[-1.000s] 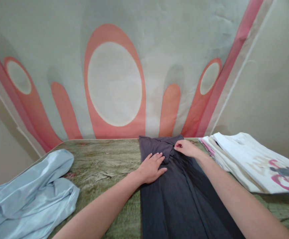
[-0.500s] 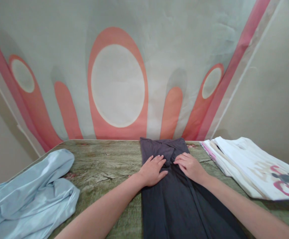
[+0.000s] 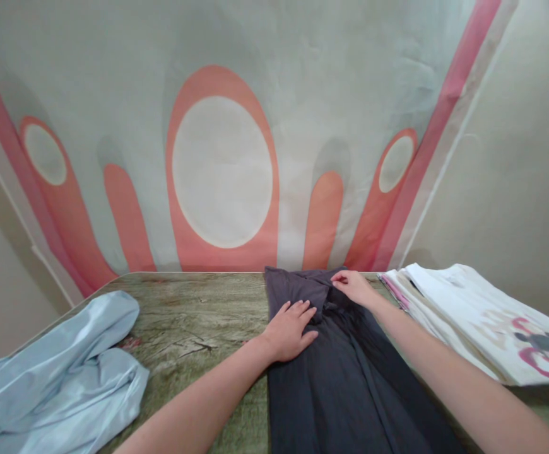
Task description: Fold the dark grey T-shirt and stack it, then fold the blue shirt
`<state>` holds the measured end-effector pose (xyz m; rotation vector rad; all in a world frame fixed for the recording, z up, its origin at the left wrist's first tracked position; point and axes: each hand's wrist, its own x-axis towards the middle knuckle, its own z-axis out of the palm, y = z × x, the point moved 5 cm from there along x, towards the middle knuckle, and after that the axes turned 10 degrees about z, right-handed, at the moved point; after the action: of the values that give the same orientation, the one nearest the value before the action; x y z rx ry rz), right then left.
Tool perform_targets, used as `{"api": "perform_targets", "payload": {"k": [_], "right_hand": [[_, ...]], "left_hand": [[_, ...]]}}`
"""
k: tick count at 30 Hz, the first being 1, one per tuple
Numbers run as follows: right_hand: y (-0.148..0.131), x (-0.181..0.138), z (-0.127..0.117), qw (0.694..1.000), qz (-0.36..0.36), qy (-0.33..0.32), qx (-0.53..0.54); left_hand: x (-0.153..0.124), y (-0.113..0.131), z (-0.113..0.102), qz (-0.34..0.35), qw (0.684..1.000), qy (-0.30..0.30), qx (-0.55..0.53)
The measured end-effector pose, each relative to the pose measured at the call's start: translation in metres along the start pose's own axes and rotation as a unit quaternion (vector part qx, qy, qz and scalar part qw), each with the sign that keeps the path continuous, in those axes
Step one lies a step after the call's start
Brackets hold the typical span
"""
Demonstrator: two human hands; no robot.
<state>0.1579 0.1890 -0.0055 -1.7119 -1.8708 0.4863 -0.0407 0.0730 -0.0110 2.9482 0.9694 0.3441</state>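
A long dark garment lies lengthwise on the table, nearly black along its body and purplish grey at its far end. My left hand rests flat on its left side, fingers stretched out over the greyish part. At the far right corner my right hand has thumb and fingers pinched together on the garment's edge. Between my hands the cloth is bunched and overlaps itself. The garment's near end runs out of view at the bottom.
Pale blue satiny cloth lies crumpled on the left of the wood-patterned tabletop. To the right is a stack of folded shirts, a white printed one on top. A wall with a pink and orange printed backdrop stands behind the table.
My right hand has moved away from me, from the bunched middle to the far right corner of the garment. My left hand has stayed flat in place. The view has tilted slightly up.
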Motion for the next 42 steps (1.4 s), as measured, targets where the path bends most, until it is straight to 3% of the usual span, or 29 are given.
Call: {"api": "perform_targets", "payload": {"k": [7,17,27,31,34,37,42], "right_hand": [[0.002,0.026,0.036,0.996,0.052,-0.063,-0.027],[-0.018,0.034,0.021,0.996,0.003,-0.055,0.07],[0.001,0.03,0.035,0.997,0.003,-0.017,0.071],[-0.009,0.01,0.016,0.998,-0.02,-0.008,0.055],[-0.016,-0.022,0.005,0.997,-0.069,-0.034,0.031],[-0.019,-0.059,0.004,0.992,-0.12,-0.049,-0.005],[-0.019,-0.096,0.013,0.982,-0.179,-0.009,-0.053]], "left_hand": [[-0.002,0.001,-0.001,-0.006,1.0,-0.002,-0.001],[-0.002,-0.002,0.001,-0.069,0.996,0.043,0.022],[-0.002,-0.004,0.005,-0.063,0.998,0.009,0.018],[-0.001,-0.006,0.006,-0.062,0.998,0.007,0.018],[-0.001,-0.006,0.008,-0.063,0.998,0.009,0.017],[-0.001,-0.007,0.009,-0.062,0.998,0.013,0.017],[0.0,-0.006,0.009,-0.058,0.998,0.002,0.019]]}}
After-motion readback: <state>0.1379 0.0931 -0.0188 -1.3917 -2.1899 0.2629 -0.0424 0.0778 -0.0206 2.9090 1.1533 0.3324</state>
